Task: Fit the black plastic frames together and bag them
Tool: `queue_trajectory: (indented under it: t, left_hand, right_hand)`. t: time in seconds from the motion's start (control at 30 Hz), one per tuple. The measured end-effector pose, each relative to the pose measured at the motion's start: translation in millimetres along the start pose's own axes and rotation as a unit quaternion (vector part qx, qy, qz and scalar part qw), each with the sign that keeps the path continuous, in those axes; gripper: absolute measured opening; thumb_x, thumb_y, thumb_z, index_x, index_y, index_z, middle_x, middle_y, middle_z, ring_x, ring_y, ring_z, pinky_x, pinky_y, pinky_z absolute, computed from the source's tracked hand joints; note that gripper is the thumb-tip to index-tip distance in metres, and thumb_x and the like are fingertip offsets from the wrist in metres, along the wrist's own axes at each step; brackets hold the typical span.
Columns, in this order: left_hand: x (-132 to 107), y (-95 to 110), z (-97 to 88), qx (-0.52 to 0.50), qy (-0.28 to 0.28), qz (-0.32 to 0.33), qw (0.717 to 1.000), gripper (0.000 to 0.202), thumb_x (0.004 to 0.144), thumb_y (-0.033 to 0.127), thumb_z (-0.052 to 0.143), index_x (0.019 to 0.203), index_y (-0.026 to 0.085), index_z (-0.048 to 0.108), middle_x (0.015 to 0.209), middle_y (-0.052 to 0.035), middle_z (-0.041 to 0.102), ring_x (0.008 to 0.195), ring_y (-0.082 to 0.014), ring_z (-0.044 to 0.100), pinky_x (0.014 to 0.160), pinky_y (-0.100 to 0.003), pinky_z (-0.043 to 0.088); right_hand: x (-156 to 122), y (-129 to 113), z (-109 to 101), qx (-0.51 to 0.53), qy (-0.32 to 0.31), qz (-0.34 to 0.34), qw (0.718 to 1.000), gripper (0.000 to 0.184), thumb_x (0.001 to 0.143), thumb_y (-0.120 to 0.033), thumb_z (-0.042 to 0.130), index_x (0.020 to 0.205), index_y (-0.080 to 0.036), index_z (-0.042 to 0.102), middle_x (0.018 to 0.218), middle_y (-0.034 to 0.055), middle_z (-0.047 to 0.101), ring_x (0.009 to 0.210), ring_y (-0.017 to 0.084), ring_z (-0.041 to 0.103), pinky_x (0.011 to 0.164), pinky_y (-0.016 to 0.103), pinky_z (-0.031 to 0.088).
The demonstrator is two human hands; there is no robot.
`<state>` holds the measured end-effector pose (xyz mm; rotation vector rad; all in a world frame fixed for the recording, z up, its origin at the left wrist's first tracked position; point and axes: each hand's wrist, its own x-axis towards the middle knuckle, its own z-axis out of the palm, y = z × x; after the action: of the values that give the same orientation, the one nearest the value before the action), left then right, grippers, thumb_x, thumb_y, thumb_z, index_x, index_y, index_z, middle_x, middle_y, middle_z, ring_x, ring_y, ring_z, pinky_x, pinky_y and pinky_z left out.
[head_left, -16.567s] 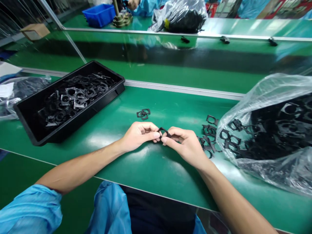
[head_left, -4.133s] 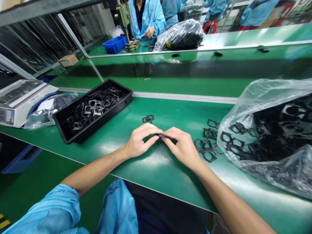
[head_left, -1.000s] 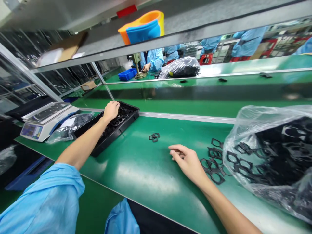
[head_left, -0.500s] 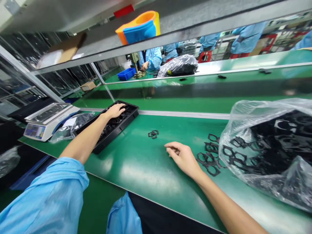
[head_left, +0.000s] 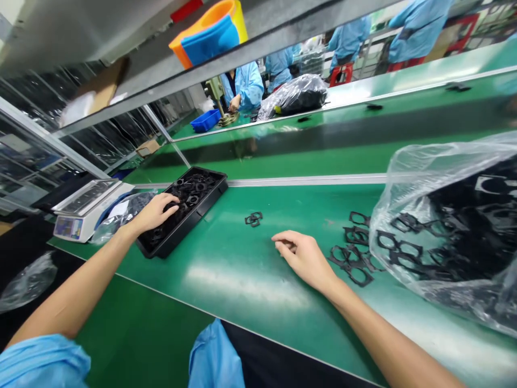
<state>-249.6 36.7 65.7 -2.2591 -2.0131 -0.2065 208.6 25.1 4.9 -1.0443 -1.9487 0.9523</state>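
Observation:
Over the near left part of a black tray [head_left: 210, 200], my left hand [head_left: 155, 214] rests among dark parts with its fingers stretched and apart. The tray is filled with black flat frames [head_left: 196, 186] with round openings. My right hand [head_left: 301, 253] is low at the green table, fingers curled in and thumb close to the index finger; whether anything is between them is hidden. A few black frames [head_left: 254, 219] lie between the tray and my right hand. More loose black frames [head_left: 353, 253] are right of that hand, beside a clear plastic bag [head_left: 399, 172] full of them.
A white scale [head_left: 86, 207] stands at the left, with a plastic bag of dark parts [head_left: 125, 210] beside the tray. An overhead shelf carries an orange, blue and yellow holder [head_left: 212, 37]. Across the bench, a co-worker [head_left: 246, 86] sits near a blue bin [head_left: 205, 120].
My left hand has drawn back from the tray's far part toward its near left part, uncovering the frames there. My right hand has stayed in place. The view has shifted slightly.

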Motion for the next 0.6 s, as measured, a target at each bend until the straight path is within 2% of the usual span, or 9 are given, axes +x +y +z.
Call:
queue_trajectory:
  t: [0.2,0.27,0.33,0.4,0.47,0.53,0.6]
  left_hand:
    - [-41,-18,-3.6,-0.011,-0.002,-0.021,1.000,0.046,0.089,0.059,0.042,0.108,0.024,0.065,0.115,-0.0134,0.071,0.113,-0.0339,0.064,0.108,-0.051,0.049]
    - [-47,-19,-6.6,-0.011,0.005,-0.027,1.000,0.042,0.088,0.058,0.043,0.103,0.026,0.066,0.112,-0.0124,0.071,0.111,-0.0341,0.065,0.106,-0.052,0.050]
    - [-46,-14,-11.9,0.002,0.041,-0.034,0.999,0.038,0.088,0.055,0.043,0.093,0.025,0.067,0.108,-0.0132,0.070,0.108,-0.0345,0.065,0.105,-0.054,0.050]
    - [-41,0,-17.8,0.015,0.100,-0.039,0.994,0.036,0.090,0.050,0.043,0.085,0.024,0.066,0.107,-0.0144,0.069,0.108,-0.0346,0.064,0.104,-0.055,0.050]
    - [-32,25,-20.4,0.010,0.142,-0.024,0.990,0.034,0.093,0.046,0.043,0.085,0.023,0.067,0.108,-0.0131,0.069,0.111,-0.0331,0.063,0.106,-0.055,0.048]
    - [-21,60,-15.0,-0.017,0.132,0.021,0.991,0.031,0.096,0.043,0.045,0.090,0.024,0.069,0.111,-0.0099,0.070,0.112,-0.0297,0.063,0.108,-0.051,0.048]
    - [-8,99,1.0,-0.064,0.074,0.089,0.991,0.031,0.098,0.042,0.046,0.099,0.024,0.070,0.110,-0.0085,0.071,0.109,-0.0267,0.064,0.105,-0.046,0.050]
  right_hand:
    - [2,4,1,0.003,0.012,0.004,1.000,0.025,0.088,-0.021,0.054,0.091,-0.019,0.079,0.080,0.0062,0.078,0.068,0.020,0.069,0.069,0.031,0.055]
    - [2,4,1,0.003,0.011,0.006,1.000,0.025,0.088,-0.022,0.054,0.091,-0.019,0.079,0.079,0.0062,0.078,0.067,0.020,0.069,0.068,0.031,0.055]
    - [2,3,0,0.002,0.009,0.008,1.000,0.026,0.088,-0.022,0.053,0.090,-0.019,0.079,0.079,0.0065,0.078,0.067,0.020,0.069,0.067,0.031,0.055]
    - [2,2,-1,0.001,0.008,0.007,1.000,0.026,0.088,-0.024,0.053,0.091,-0.020,0.079,0.080,0.0065,0.078,0.067,0.020,0.069,0.067,0.031,0.056]
    - [3,0,-4,0.001,0.010,0.008,1.000,0.026,0.089,-0.026,0.054,0.092,-0.020,0.079,0.080,0.0064,0.078,0.068,0.020,0.070,0.068,0.032,0.056]
    - [3,-1,-6,0.000,0.014,0.013,1.000,0.026,0.090,-0.030,0.054,0.094,-0.020,0.079,0.079,0.0068,0.078,0.069,0.021,0.071,0.069,0.033,0.057]
    - [5,-1,-9,-0.002,0.018,0.022,1.000,0.027,0.089,-0.032,0.056,0.095,-0.019,0.078,0.079,0.0070,0.078,0.068,0.021,0.071,0.070,0.033,0.058]
